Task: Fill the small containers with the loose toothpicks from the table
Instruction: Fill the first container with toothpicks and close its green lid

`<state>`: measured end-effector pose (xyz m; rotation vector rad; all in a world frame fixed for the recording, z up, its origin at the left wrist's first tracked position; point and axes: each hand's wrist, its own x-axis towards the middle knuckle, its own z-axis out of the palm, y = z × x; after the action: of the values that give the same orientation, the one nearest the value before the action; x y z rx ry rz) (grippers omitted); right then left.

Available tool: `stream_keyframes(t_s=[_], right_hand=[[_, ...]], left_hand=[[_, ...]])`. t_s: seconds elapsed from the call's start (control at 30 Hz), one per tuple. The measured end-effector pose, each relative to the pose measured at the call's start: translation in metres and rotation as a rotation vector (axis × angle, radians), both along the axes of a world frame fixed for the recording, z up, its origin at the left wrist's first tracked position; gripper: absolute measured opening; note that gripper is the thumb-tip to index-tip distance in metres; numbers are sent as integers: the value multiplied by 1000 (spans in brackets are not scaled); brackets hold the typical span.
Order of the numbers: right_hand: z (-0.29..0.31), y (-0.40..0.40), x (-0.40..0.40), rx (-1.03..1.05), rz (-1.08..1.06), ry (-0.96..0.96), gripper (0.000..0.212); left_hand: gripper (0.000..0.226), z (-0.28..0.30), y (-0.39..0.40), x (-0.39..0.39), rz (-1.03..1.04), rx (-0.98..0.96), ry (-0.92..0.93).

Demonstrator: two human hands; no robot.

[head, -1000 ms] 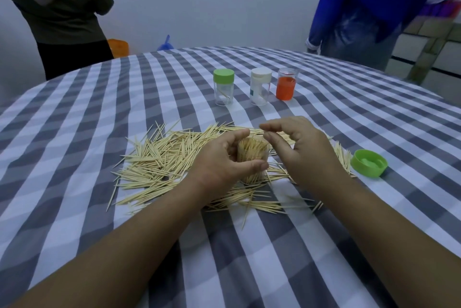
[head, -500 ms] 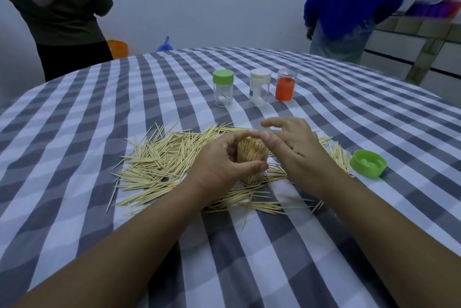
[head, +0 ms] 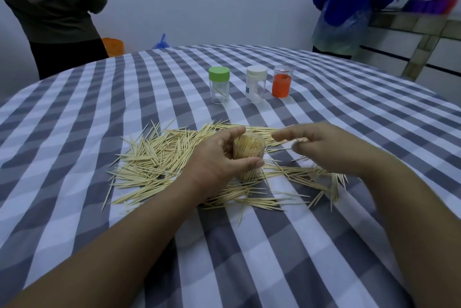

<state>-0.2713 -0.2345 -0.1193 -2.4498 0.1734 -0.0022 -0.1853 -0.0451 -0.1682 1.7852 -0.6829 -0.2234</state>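
The left hand (head: 214,160) curls thumb and fingers around a small clear plastic cylinder (head: 249,155) standing upright amid the scattered pale wooden toothpicks (head: 154,158) and packed full of upright toothpicks. The right hand (head: 331,148), motion-blurred just beside its open mouth, has loosely extended fingers; whether they pinch anything I cannot tell. Farther back on the grey-and-white checked tablecloth (head: 99,113) stand a nearly empty green-capped clear jar (head: 219,84), a white-capped clear jar (head: 256,83), and an orange-filled clear jar (head: 282,81).

Two bystanders (head: 57,8) beyond checkered tablecloth (head: 99,113)
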Motion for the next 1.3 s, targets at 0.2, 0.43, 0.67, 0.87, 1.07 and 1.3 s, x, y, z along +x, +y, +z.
stream_keyframes(t_s=[0.2, 0.43, 0.67, 0.87, 1.07, 1.3], right_hand=[[8, -19, -14, -343, 5, 381, 57], [8, -23, -19, -456, -13, 484, 87], [5, -33, -19, -466, -39, 448, 69], [-3, -36, -11, -458, -91, 404, 74], [-11, -35, -2, -387, -121, 308, 60], [-20, -27, 10, -365, -124, 161, 32]], left_hand=[[84, 2, 1, -3, 4, 8, -20], [86, 5, 0, -5, -1, 0, -20], [85, 6, 0, -7, 4, 1, -21], [74, 7, 0, -6, 12, 19, -41], [76, 6, -1, -5, 18, 12, -40], [75, 5, 0, -5, 22, 9, -35]])
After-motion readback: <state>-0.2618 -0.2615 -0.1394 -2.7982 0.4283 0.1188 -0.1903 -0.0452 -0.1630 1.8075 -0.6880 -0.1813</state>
